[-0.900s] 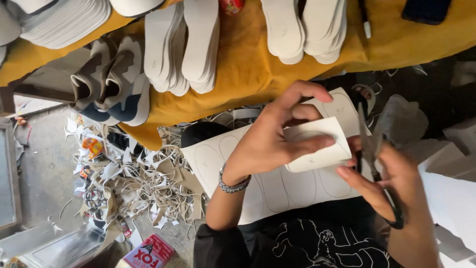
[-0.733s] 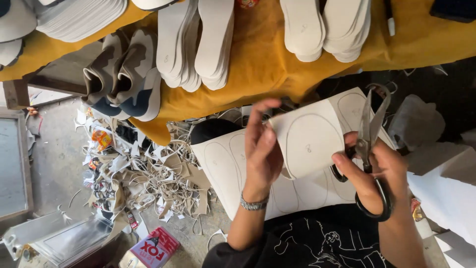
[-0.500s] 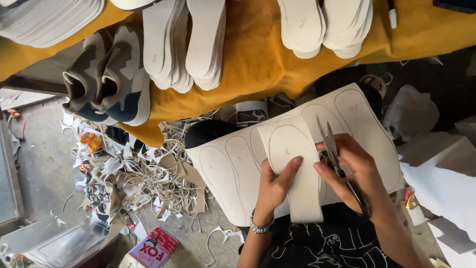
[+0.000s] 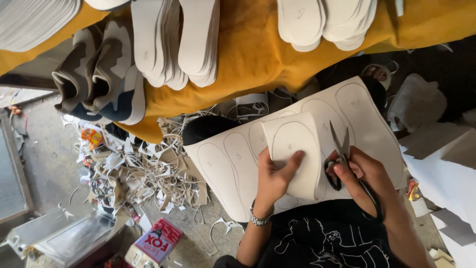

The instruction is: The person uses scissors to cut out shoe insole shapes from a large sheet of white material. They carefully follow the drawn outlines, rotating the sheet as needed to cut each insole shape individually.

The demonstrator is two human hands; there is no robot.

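Note:
My left hand (image 4: 274,177) grips a white card piece (image 4: 293,149) with an insole outline drawn on it, holding it upright over my lap. My right hand (image 4: 364,174) holds black-handled scissors (image 4: 341,149), blades slightly apart and pointing up, right beside the piece's right edge. Under both hands lies a large white sheet (image 4: 223,161) marked with several insole outlines.
A yellow-covered table (image 4: 253,54) ahead carries stacks of cut white insoles (image 4: 168,44) and a pair of shoes (image 4: 96,79). A heap of paper offcuts (image 4: 148,173) litters the floor at left, with a red box (image 4: 157,240). More white sheets (image 4: 446,178) lie at right.
The cut piece came down from in front of me to my lap. My left hand re-gripped it and the scissors moved up against its right edge.

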